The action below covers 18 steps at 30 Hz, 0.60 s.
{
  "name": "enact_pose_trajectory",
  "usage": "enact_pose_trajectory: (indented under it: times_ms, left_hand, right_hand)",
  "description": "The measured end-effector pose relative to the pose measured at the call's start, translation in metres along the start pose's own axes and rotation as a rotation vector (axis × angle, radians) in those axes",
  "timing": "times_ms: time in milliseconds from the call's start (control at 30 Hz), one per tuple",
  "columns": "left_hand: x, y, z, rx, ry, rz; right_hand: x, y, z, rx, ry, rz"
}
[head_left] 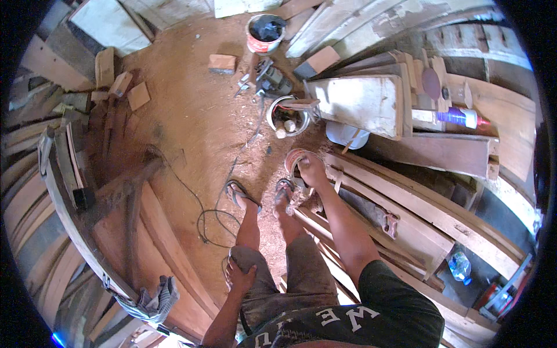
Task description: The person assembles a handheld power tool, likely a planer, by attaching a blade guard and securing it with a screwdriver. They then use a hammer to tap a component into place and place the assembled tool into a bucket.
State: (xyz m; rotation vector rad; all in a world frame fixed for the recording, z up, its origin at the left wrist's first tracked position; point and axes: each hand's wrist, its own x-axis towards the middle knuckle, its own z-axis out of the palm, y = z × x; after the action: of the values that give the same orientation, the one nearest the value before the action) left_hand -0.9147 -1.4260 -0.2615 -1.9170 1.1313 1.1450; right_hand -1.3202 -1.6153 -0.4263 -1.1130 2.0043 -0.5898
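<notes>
Dark cloth of a shirt point(371, 316) fills the bottom edge at six o'clock, its print cut off by the rim. Just above it, the left hand point(239, 274) rests flat on the left knee, fingers spread and holding nothing. From five o'clock the right arm stretches up to the middle, where the right hand point(311, 169) presses down on a round reddish disc point(295, 158) lying on the sawdust floor point(191, 110) just beyond the sandalled feet point(261, 196). Its fingers curl over the disc's far edge, so most of the disc is hidden and what it is stays hard to make out. At twelve o'clock from that hand stands a white bucket point(288, 116) of small objects; a black cable point(203, 209) loops at nine o'clock of the feet. Long planks point(418, 203) run off toward four o'clock.
</notes>
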Motion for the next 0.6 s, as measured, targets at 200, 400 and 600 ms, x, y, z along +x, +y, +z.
enact_pose_trajectory:
  times_ms: [200, 400, 600]
  left_hand:
    - [-0.008, 0.014, -0.038, -0.151, -0.079, -0.041]
    - [0.022, -0.064, -0.021, -0.438, -0.059, 0.222]
    - [-0.020, -0.097, -0.055, -0.823, -0.100, 0.156]
  right_hand:
    - [-0.013, -0.022, 0.052, -0.024, -0.154, -0.104]
    - [-0.151, -0.018, 0.014, -0.052, -0.543, 0.303]
    - [-0.149, 0.016, -0.069, -0.359, -0.717, 0.339]
